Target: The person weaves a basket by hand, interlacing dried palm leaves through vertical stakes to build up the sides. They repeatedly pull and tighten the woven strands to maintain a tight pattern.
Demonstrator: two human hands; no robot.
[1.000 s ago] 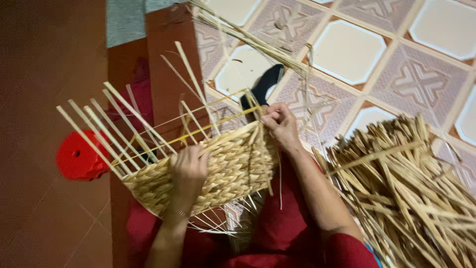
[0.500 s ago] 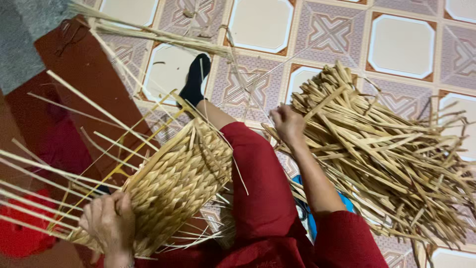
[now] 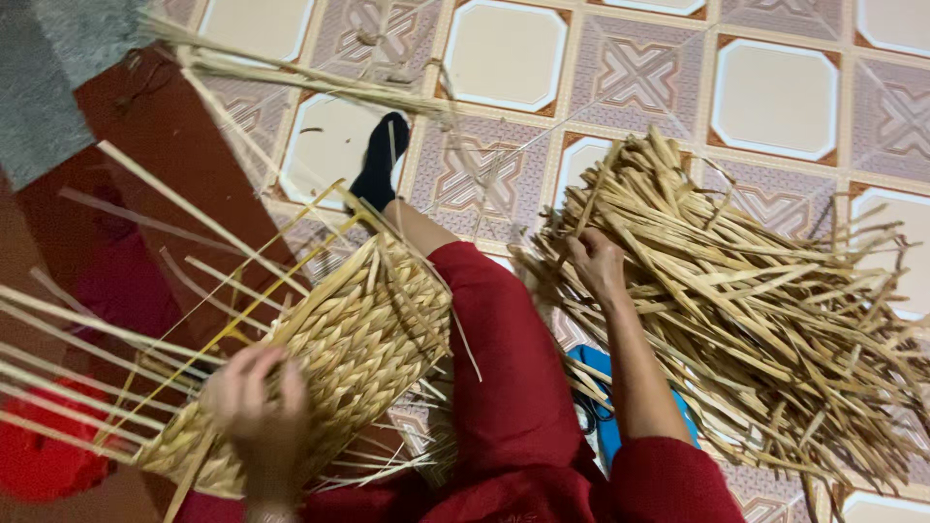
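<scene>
A half-woven straw basket [image 3: 339,358] rests on my lap over red trousers, with long loose strips sticking out to the left. My left hand [image 3: 257,402] grips its lower left edge. My right hand [image 3: 598,263] reaches into a big pile of dried straw strips [image 3: 765,291] on the floor at my right, fingers curled among the strips. Whether it holds one I cannot tell. My leg stretches forward, ending in a black sock [image 3: 380,163].
Patterned floor tiles [image 3: 775,97] lie ahead. A long bundle of straw [image 3: 291,77] lies across the upper left. A red object [image 3: 44,460] sits at lower left, a blue thing [image 3: 605,387] under my right arm, and a grey mat [image 3: 48,87] at top left.
My right hand left the basket and moved right into the straw pile. The view swung right. My left hand stays on the basket's lower edge.
</scene>
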